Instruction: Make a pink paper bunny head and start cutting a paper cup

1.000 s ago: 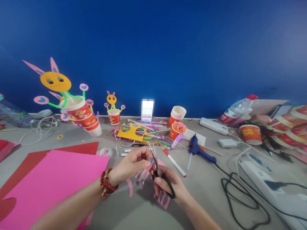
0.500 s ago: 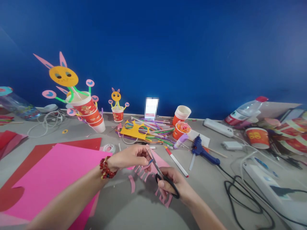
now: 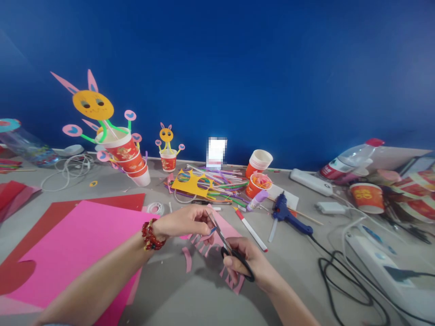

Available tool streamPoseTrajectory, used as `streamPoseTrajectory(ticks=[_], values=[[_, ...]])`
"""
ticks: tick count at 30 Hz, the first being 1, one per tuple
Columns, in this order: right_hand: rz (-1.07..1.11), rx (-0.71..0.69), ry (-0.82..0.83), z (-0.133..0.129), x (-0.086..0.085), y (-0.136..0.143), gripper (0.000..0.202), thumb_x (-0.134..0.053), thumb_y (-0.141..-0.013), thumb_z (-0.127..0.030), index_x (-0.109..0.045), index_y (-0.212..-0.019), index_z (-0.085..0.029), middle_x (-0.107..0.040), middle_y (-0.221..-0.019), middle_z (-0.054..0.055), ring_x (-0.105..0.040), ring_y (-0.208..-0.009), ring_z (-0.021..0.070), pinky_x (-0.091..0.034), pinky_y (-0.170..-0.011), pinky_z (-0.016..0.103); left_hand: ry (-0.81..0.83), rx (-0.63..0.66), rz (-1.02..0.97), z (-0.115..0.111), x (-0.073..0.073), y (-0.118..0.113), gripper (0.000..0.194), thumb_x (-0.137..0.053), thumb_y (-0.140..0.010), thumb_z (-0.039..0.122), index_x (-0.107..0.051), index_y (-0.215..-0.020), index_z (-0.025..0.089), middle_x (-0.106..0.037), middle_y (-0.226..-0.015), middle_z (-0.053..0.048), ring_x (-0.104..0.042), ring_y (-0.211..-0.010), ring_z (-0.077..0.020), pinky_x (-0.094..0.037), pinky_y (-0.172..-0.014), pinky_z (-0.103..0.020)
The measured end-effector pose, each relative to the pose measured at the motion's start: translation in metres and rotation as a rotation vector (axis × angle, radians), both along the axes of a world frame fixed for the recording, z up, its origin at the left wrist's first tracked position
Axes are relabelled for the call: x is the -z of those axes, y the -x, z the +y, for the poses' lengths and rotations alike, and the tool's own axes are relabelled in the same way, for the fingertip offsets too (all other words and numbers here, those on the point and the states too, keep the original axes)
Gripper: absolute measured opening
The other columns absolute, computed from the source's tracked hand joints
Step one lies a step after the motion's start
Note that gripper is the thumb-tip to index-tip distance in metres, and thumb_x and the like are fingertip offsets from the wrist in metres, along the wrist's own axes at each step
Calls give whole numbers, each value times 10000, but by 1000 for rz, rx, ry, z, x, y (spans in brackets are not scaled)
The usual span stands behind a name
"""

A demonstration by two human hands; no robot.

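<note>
My right hand (image 3: pixel 243 260) is closed around the black handles of a pair of scissors (image 3: pixel 221 236), whose blades point up and left. The blades lie against a small blue paper piece (image 3: pixel 213 231) pinched in the fingers of my left hand (image 3: pixel 193 222). Part of that piece is hidden by fingers and blades. Beneath both hands, a cut-up pink paper sheet (image 3: pixel 222 222) lies on the table, notched along its edge. A curved pink scrap (image 3: pixel 186 260) rests beside it. A red bead bracelet (image 3: pixel 152 235) circles my left wrist.
Pink and red sheets (image 3: pixel 84 244) cover the left. Behind stand paper-cup figures (image 3: pixel 125 154), pipe cleaners (image 3: pixel 231 181), yellow cut-out paper (image 3: pixel 190 183) and cups (image 3: pixel 260 160). To the right are a marker (image 3: pixel 251 230), a blue glue gun (image 3: pixel 285 213), its cable, a power strip (image 3: pixel 377 267) and a bottle (image 3: pixel 350 158).
The view has shifted very slightly, so background things sit a little further right. Both hands, the scissors and the blue piece hold nearly the same position.
</note>
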State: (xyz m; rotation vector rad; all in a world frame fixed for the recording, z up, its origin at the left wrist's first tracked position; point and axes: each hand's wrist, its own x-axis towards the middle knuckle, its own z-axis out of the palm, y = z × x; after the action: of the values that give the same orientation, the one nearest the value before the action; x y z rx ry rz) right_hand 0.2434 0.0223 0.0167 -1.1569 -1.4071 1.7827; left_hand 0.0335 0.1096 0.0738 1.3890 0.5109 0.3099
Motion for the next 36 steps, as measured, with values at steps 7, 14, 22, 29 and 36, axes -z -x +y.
streamPoseTrajectory(ticks=[7,14,22,29,36], values=[[-12,36,-19,1,7,1,596,-751,-625,-669,-367,-576,-216,-418,-406,-88,-484,-352,85,-246,-358,170,-11,20,10,1,-1,2,126,-510,-741,97,-568,-840,149,-602,-660,24,-555,-583,-99,-388,-563,-215],[100,196,-76,1,0,4,496,-779,-654,-602,-507,-682,-189,-531,-537,-45,-514,-450,101,-326,-431,205,-64,-53,-8,-1,7,-1,37,-556,-772,144,-523,-775,160,-605,-702,9,-533,-594,-99,-397,-570,-219],[274,475,-111,-4,-1,16,429,-902,-571,-371,-592,-810,-196,-536,-650,-43,-415,-556,94,-344,-505,206,-260,-345,14,-26,16,-30,64,-606,-791,186,-567,-755,151,-609,-875,-31,-569,-779,-135,-430,-683,-232],[281,577,-113,0,-1,13,403,-889,-576,-364,-599,-797,-191,-534,-649,-50,-419,-532,84,-354,-493,205,-169,-422,-2,-36,27,-43,107,-612,-808,240,-550,-781,157,-583,-803,-9,-543,-690,-117,-418,-626,-226],[196,467,-169,-1,-3,12,334,-851,-608,-325,-585,-769,-204,-576,-711,-22,-518,-641,140,-430,-582,268,-712,-1,393,-38,23,15,79,-594,-826,193,-606,-903,183,-630,-896,-24,-576,-850,-180,-429,-783,-276]])
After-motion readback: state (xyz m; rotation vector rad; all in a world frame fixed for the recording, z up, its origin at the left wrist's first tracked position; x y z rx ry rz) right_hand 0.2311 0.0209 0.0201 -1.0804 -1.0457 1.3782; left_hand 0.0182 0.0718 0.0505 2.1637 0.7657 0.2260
